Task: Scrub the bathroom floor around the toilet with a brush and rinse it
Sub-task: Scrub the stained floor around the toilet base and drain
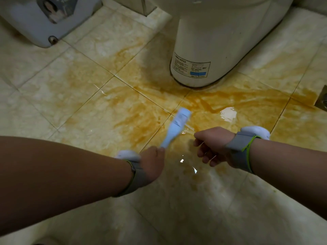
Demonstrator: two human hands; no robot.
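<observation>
A light blue brush (177,127) slants up and to the right over the wet tiled floor (99,106), its head near a tile joint below the toilet base. My left hand (153,165) grips the lower end of its handle; the brush looks blurred. My right hand (210,145) hovers to the right of the brush with loosely curled fingers and holds nothing. Brownish-orange staining (141,119) spreads over the tiles in front of the white toilet pedestal (208,50). Both wrists wear grey bands.
A grey-white appliance (44,20) with a picture sticker stands at the top left. A floor drain (323,99) shows at the right edge. White-socked feet (254,130) stand behind my wrists. Water glints on the tiles near the brush.
</observation>
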